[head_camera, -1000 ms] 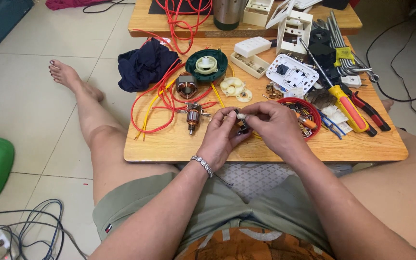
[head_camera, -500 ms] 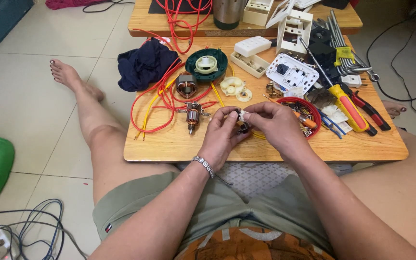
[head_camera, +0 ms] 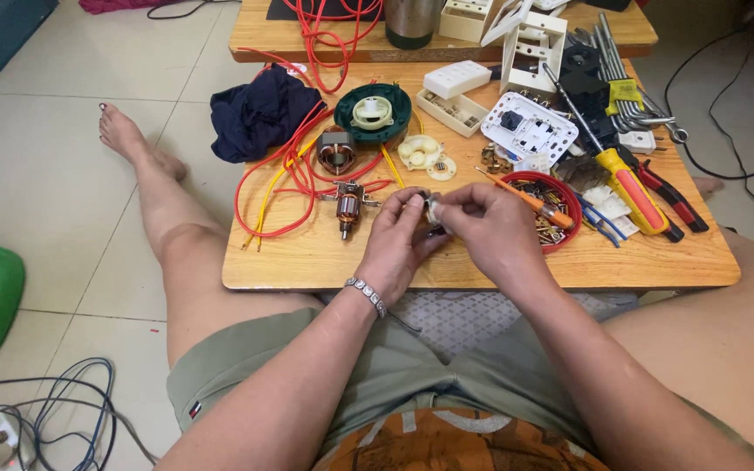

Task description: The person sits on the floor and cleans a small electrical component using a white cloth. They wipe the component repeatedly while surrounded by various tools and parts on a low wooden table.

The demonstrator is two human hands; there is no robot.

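Hands meet over the near middle of the low wooden table, and from my seat at the far end of the feed I see both of them closed on one small metal part. My left hand, a beaded bracelet at its wrist, curls its fingers up around the part from the left and below, thumb and forefinger pinched at its edge. My right hand comes in from the other side, fingertips pressed together on the same piece, so the part sits squeezed between the two sets of fingertips, held just above the tabletop. Most of it is hidden by the fingers; I can tell only that it is small, pale and shiny. Just left of my left hand lies a motor armature with copper windings, resting on the wood and apart from the fingers. Beyond it sits a wound stator among loops of red wire, with a green round housing behind. Right beside my right hand stands a red shallow tray holding small hardware, an orange screwdriver laid across its rim. Farther right lie a yellow-handled screwdriver and red pliers. A dark blue cloth is bunched at the far left corner.
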